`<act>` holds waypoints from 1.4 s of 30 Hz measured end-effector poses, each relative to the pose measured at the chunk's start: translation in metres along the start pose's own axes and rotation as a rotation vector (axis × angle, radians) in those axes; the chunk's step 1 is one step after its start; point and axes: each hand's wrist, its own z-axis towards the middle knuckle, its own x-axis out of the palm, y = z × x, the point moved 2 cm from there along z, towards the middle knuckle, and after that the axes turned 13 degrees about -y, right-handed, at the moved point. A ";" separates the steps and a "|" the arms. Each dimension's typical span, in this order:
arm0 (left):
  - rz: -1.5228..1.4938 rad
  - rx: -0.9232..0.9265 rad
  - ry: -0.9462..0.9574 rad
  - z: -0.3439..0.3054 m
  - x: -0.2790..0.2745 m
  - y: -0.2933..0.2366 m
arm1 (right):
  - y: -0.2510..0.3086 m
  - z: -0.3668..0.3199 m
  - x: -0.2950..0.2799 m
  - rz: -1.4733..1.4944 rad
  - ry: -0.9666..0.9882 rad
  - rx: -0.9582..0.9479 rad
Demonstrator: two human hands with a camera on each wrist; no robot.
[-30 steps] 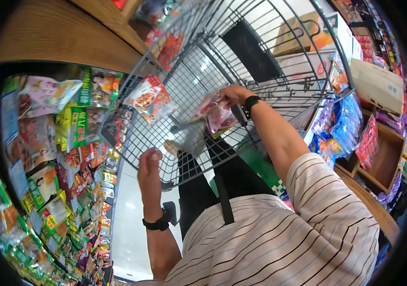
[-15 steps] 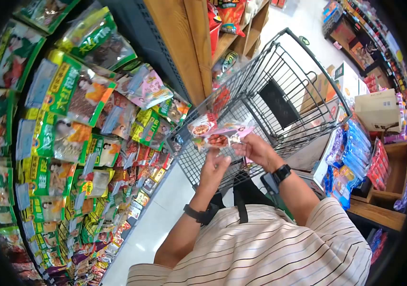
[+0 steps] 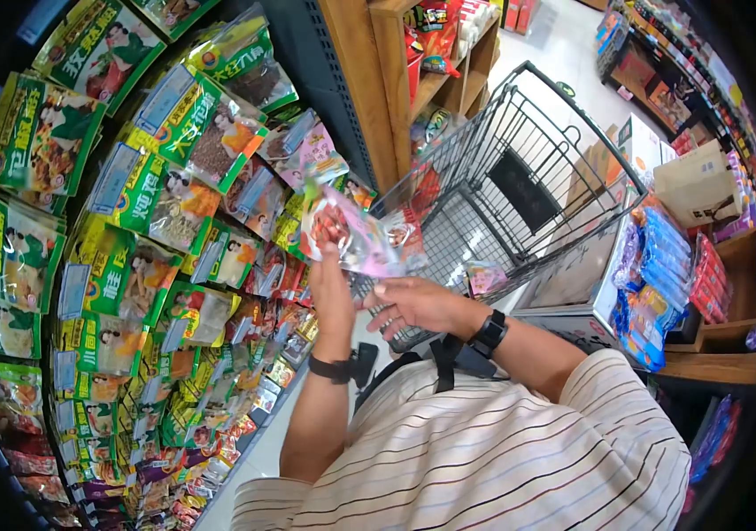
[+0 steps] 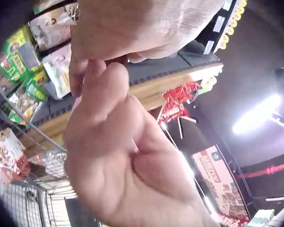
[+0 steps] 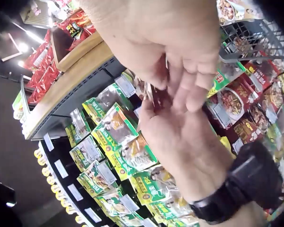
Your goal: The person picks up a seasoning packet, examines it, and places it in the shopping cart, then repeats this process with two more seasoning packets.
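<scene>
A pink snack packet with a food picture is upright above the cart's near left corner, held at its lower edge by my left hand. My right hand is beside it, palm inward, with loosely bent fingers and no visible hold on the packet. In the right wrist view, the left hand pinches the packet, which is mostly hidden behind the right hand. The left wrist view shows the left hand above the right hand.
The wire cart contains a red-and-white packet and a small pink packet. Green-and-yellow packets hang in rows at the left. Wooden shelving stands beyond them. At the right are blue packs and a cardboard box.
From near the right hand over the cart, the pink packet has moved left towards the hanging rows and is now in the left hand. The right hand has also moved left. The view has turned towards the shelves.
</scene>
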 end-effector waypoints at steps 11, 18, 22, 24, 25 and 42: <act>-0.228 -0.108 0.299 0.027 -0.043 -0.096 | 0.124 -0.021 0.027 -0.617 -0.208 -0.707; -0.330 -0.045 0.312 0.021 -0.034 -0.099 | 0.107 -0.011 0.048 -0.265 -0.161 -0.506; -0.213 -0.070 0.277 0.020 -0.035 -0.087 | 0.117 -0.012 0.041 -0.292 -0.221 -0.549; -0.174 -0.064 0.286 0.016 -0.037 -0.075 | 0.118 -0.010 0.037 -0.271 -0.242 -0.561; -0.136 -0.073 0.276 0.013 -0.038 -0.071 | 0.118 -0.011 0.036 -0.256 -0.248 -0.558; -0.014 0.256 0.357 -0.005 0.016 -0.048 | 0.087 0.006 0.057 -1.108 -0.295 -1.357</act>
